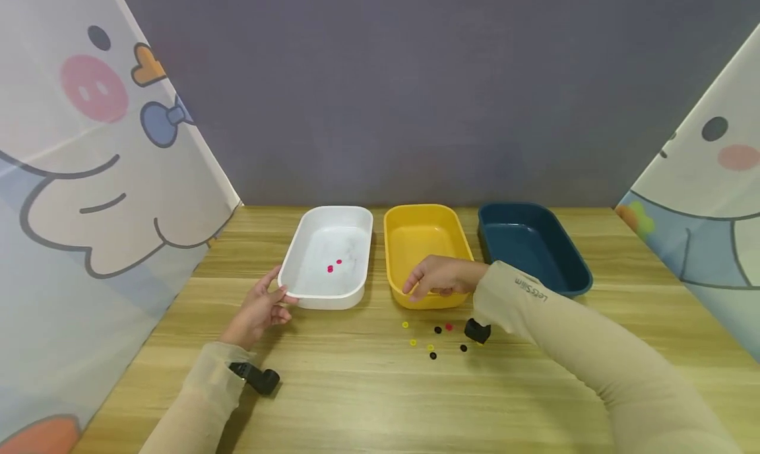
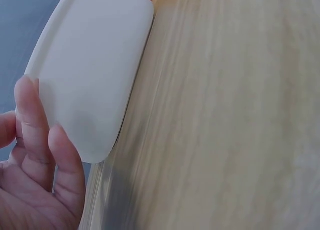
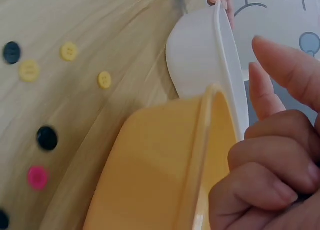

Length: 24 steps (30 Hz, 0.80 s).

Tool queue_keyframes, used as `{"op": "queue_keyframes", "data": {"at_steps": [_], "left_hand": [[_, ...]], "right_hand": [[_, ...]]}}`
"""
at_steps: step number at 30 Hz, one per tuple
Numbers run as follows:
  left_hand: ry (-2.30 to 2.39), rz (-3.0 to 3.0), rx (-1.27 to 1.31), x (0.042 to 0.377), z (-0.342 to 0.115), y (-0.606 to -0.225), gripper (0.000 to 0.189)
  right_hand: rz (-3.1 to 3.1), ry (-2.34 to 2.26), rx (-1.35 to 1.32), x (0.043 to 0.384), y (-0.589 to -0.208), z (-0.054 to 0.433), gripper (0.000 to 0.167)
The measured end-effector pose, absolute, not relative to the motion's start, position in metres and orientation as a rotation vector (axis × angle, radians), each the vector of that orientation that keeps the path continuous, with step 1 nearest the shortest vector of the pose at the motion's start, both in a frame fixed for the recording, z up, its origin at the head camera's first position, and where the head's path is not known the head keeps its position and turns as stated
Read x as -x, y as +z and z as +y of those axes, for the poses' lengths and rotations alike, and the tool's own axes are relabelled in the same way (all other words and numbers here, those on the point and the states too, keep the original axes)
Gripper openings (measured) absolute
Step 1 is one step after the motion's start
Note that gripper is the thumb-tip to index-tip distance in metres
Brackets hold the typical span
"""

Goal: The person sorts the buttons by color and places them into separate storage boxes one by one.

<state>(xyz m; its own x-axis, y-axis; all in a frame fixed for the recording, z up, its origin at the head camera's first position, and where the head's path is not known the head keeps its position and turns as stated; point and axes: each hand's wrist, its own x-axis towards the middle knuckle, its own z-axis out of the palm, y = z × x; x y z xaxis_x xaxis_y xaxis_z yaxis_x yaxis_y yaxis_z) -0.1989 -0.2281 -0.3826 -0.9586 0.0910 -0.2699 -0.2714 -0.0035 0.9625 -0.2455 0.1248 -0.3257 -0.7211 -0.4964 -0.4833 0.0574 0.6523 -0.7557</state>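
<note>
My left hand (image 1: 259, 310) holds the near left corner of a white tray (image 1: 322, 302), with the thumb over its rim. Several pink buttons (image 1: 330, 268) lie inside that tray. Over the near end of a yellow tray (image 1: 423, 210) hangs my right hand (image 1: 444, 276). Its thumb and index finger (image 3: 285, 69) are apart in the right wrist view, with no object visible between them, while the other fingers curl inward. On the table before the yellow tray lie yellow buttons (image 1: 413, 342), black buttons (image 1: 433, 356) and a pink button (image 1: 448, 327).
A dark blue tray (image 1: 578, 286) stands right of the yellow one, partly behind my right forearm. All the trays rest on a wood-grain table (image 1: 368, 401) before a grey back wall (image 1: 380, 97). Cartoon-printed panels (image 1: 136, 196) flank both sides.
</note>
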Motion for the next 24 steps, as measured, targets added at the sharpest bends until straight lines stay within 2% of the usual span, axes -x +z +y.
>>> {"op": "queue_keyframes", "data": {"at_steps": [12, 24], "left_hand": [[2.039, 1.985, 0.131, 0.203, -0.235, -0.385, 0.062], [2.068, 1.934, 0.132, 0.202, -0.236, -0.385, 0.061]], "right_hand": [[2.178, -1.118, 0.267, 0.216, -0.339, 0.167, 0.030], [2.236, -1.147, 0.139, 0.206, -0.365, 0.197, 0.028]]}}
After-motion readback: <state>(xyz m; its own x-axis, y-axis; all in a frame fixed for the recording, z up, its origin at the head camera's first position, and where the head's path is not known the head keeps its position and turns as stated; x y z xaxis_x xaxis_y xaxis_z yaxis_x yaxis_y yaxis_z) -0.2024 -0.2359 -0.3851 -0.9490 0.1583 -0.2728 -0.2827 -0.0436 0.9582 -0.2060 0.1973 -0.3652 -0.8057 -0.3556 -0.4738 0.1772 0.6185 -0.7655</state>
